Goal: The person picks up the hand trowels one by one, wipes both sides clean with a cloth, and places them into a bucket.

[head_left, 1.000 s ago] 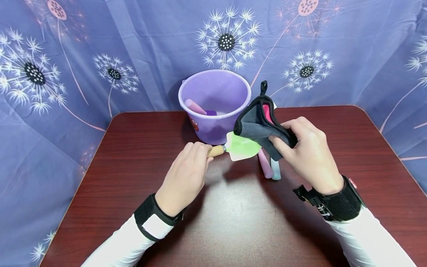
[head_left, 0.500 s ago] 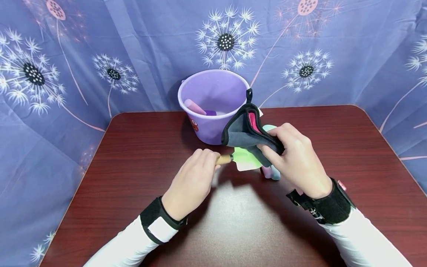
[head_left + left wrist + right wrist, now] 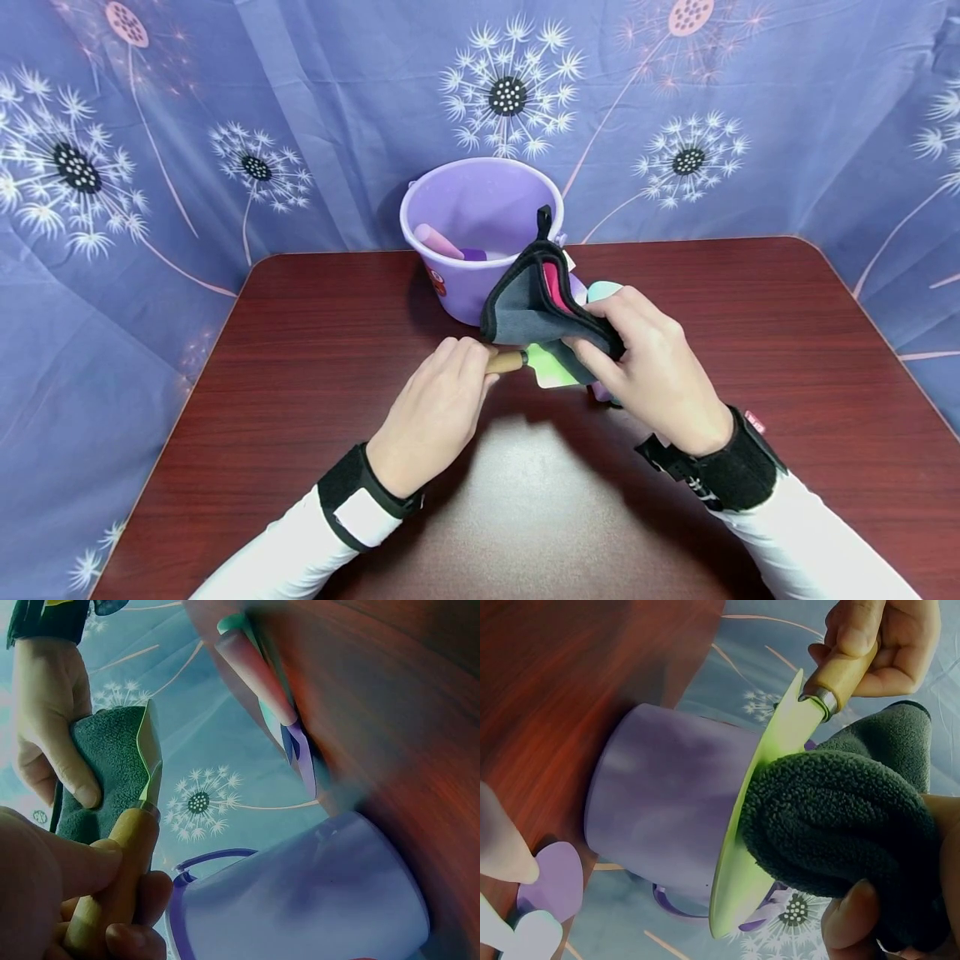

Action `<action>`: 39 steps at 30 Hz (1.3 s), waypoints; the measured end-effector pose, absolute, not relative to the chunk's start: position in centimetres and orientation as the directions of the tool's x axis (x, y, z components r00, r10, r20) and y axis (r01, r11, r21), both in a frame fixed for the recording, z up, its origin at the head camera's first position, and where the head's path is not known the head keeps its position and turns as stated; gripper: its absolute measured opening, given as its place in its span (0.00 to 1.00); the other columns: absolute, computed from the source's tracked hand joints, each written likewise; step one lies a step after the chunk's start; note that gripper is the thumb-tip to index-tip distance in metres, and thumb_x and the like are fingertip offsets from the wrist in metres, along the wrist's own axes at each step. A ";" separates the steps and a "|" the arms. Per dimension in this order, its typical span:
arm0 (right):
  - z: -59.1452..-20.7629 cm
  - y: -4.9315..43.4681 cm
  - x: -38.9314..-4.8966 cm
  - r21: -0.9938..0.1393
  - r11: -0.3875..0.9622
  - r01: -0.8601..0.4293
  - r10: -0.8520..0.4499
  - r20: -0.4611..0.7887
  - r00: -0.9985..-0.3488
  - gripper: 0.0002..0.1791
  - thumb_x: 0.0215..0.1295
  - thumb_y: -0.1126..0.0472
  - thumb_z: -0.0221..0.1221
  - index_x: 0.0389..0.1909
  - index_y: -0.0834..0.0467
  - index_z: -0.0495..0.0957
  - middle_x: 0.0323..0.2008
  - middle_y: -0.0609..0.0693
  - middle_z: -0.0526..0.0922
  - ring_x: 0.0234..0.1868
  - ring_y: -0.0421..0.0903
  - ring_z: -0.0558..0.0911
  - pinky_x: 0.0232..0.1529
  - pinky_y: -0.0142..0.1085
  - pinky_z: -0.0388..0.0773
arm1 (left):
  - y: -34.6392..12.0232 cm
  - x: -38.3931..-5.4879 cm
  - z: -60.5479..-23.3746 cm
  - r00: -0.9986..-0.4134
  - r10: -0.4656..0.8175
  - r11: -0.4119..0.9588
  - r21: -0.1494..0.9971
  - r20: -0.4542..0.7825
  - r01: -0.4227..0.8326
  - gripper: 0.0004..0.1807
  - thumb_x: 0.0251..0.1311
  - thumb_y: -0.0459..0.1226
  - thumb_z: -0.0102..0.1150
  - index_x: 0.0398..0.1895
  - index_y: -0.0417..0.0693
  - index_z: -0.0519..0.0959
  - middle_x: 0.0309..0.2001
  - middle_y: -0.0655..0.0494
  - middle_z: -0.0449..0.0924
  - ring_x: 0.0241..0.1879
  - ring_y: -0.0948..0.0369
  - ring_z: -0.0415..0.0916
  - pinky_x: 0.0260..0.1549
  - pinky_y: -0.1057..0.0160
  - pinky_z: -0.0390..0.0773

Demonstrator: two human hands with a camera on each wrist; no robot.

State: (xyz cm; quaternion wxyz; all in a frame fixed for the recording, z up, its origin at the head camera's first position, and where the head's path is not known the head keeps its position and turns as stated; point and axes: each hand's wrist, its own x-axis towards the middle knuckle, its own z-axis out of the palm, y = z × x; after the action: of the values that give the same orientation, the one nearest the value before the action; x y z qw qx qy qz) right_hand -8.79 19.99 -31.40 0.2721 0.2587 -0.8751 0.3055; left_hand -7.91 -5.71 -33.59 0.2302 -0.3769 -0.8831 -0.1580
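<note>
While the left hand [image 3: 435, 410] grips the trowel [image 3: 543, 365] by its handle [image 3: 506, 362], blade [image 3: 739, 862] just beyond that grip | right hand [image 3: 658, 371] pinches the dark cloth [image 3: 525, 323] against it, nearer the left than a second ago | blade-wiping seems under way

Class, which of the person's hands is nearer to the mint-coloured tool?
Right. The right hand is close by, partly hiding the mint-coloured tool in the head view; the left hand is farther off, to its left.
</note>
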 end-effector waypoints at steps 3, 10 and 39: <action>-31.4 19.9 -8.7 -0.400 0.676 -0.619 -0.289 0.629 -0.722 0.12 0.61 0.61 0.65 0.45 0.58 0.79 0.42 0.42 0.76 0.38 0.35 0.72 0.38 0.27 0.69 | -5.7 -7.9 -33.6 -0.611 0.587 0.674 0.097 0.531 0.732 0.09 0.71 0.37 0.54 0.40 0.40 0.69 0.33 0.52 0.66 0.32 0.56 0.63 0.30 0.61 0.67; -31.3 19.5 -8.6 -0.410 0.648 -0.642 -0.290 0.646 -0.706 0.11 0.59 0.63 0.66 0.43 0.58 0.80 0.41 0.43 0.76 0.39 0.37 0.72 0.39 0.28 0.69 | -5.8 -8.0 -33.6 -0.622 0.562 0.691 0.105 0.545 0.716 0.10 0.72 0.39 0.54 0.39 0.40 0.70 0.32 0.52 0.65 0.31 0.56 0.62 0.29 0.61 0.66; -30.2 22.9 -9.9 -0.391 0.754 -0.528 -0.177 0.652 -0.737 0.09 0.57 0.62 0.68 0.38 0.57 0.81 0.33 0.43 0.75 0.32 0.37 0.69 0.32 0.29 0.65 | -7.4 -8.8 -32.3 -0.627 0.498 0.685 0.171 0.598 0.708 0.09 0.72 0.34 0.50 0.48 0.37 0.71 0.37 0.52 0.71 0.33 0.55 0.65 0.31 0.61 0.67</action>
State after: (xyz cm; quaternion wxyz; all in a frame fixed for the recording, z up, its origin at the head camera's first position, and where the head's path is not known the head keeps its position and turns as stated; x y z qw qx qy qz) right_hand -9.95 22.94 -30.18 0.3033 0.1991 -0.8860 0.2888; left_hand -8.76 -7.39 -32.33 0.2624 -0.3427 -0.8797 -0.1995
